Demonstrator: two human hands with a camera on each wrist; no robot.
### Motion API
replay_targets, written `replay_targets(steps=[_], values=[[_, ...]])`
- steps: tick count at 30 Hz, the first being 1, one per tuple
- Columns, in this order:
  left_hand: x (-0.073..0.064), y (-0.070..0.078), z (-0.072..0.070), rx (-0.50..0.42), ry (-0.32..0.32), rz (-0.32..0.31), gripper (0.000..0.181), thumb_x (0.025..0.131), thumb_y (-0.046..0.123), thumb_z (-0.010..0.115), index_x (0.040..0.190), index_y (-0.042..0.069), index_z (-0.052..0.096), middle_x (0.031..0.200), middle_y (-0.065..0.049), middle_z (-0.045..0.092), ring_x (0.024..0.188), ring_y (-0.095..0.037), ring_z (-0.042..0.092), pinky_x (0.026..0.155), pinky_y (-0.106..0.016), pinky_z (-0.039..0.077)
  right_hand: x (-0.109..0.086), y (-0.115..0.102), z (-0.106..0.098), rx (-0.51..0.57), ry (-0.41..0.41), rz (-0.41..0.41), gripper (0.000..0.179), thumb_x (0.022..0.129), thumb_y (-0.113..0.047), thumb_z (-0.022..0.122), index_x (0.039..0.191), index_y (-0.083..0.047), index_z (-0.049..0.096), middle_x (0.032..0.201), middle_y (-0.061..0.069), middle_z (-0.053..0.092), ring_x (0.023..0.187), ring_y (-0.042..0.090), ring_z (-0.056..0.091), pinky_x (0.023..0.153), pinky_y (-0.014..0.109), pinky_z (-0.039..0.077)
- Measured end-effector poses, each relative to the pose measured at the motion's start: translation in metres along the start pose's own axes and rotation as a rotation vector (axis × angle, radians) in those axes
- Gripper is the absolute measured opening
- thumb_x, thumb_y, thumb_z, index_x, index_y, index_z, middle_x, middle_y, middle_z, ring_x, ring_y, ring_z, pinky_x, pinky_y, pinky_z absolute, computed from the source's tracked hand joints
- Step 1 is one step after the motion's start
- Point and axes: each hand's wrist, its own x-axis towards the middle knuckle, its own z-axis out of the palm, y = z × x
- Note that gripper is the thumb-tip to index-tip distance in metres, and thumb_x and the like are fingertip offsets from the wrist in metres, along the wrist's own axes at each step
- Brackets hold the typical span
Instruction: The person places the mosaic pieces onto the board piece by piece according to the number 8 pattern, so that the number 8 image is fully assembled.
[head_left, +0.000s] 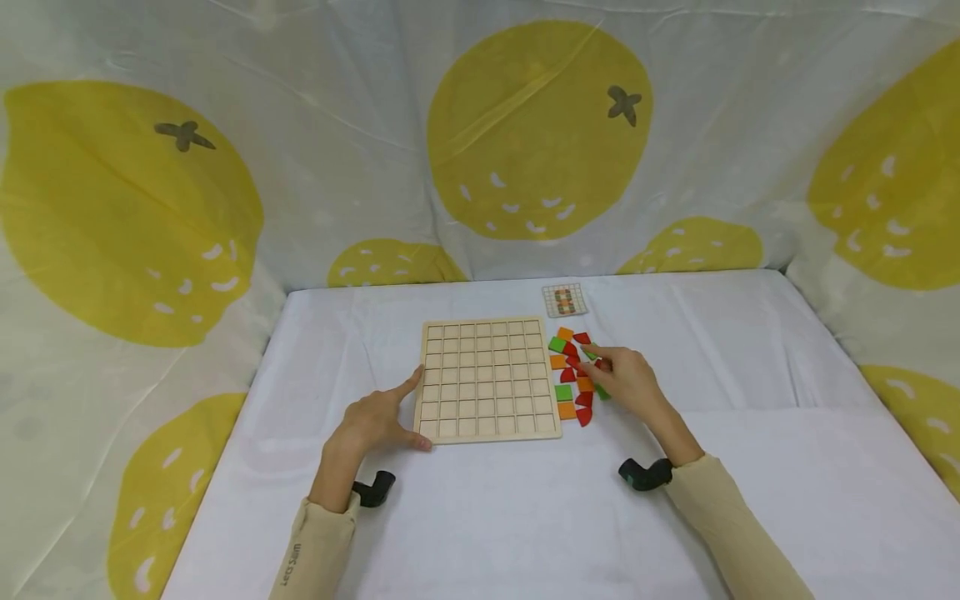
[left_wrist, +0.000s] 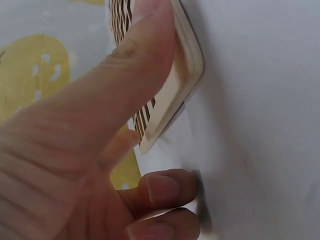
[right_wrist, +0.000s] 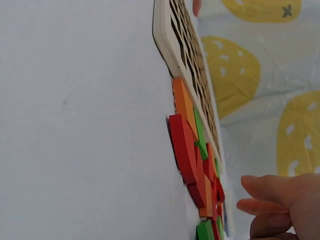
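Note:
A square wooden grid board (head_left: 487, 379) lies flat on the white table. My left hand (head_left: 373, 418) is at its near left corner, index finger touching the left edge and thumb on the front edge. In the left wrist view the thumb (left_wrist: 125, 65) presses on the board's rim, while other fingers curl below. Beside the board's right edge lies a cluster of small flat pieces: orange squares (head_left: 566, 411), green squares (head_left: 563, 392) and red quarter-round pieces (head_left: 584, 416). Over them hovers my right hand (head_left: 628, 380), thumb and index finger apart near a green piece (head_left: 591, 352); nothing shows between them.
A small card (head_left: 565, 300) with a coloured grid pattern lies behind the pieces, near the table's back edge. Behind the white-covered table (head_left: 480, 517) hangs a cloth (head_left: 360, 150) printed with yellow fruit.

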Motion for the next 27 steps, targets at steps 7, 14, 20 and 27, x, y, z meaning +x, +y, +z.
replay_targets(steps=[7,14,20,27], values=[[0.002,-0.001,0.004,0.013,-0.005,-0.010,0.122,0.067,0.053,0.094,0.165,0.028,0.026,0.143,-0.031,0.059,0.127,-0.048,0.060,0.092,-0.059,0.052,0.013,-0.001,0.007,0.089,-0.002,0.047,0.046,0.098,-0.030,0.073,0.136,-0.004,0.068,0.056,-0.002,0.039,0.048,0.016,0.041,0.046,0.022,0.025],[0.004,0.001,0.005,0.038,0.007,-0.012,0.122,0.065,0.054,0.094,0.165,0.028,0.028,0.142,-0.031,0.060,0.121,-0.046,0.064,0.085,-0.054,0.054,0.023,-0.002,0.011,0.090,0.064,0.070,0.040,0.095,-0.028,0.077,0.125,-0.002,0.074,0.053,-0.003,0.037,0.044,0.015,0.039,0.045,0.022,0.025],[0.004,0.005,0.008,0.057,0.020,-0.012,0.122,0.064,0.056,0.094,0.164,0.027,0.030,0.139,-0.031,0.062,0.114,-0.043,0.067,0.080,-0.051,0.054,0.027,-0.001,0.015,0.077,0.075,0.097,0.037,0.094,-0.024,0.079,0.121,0.000,0.076,0.053,-0.002,0.042,0.046,0.014,0.043,0.045,0.022,0.029],[0.002,0.005,0.009,0.037,0.011,-0.017,0.125,0.064,0.055,0.094,0.165,0.025,0.027,0.138,-0.032,0.062,0.118,-0.045,0.065,0.086,-0.055,0.054,0.031,0.002,0.018,0.095,0.115,0.120,0.031,0.092,-0.022,0.080,0.114,0.001,0.079,0.058,0.001,0.049,0.048,0.015,0.046,0.046,0.022,0.031]])
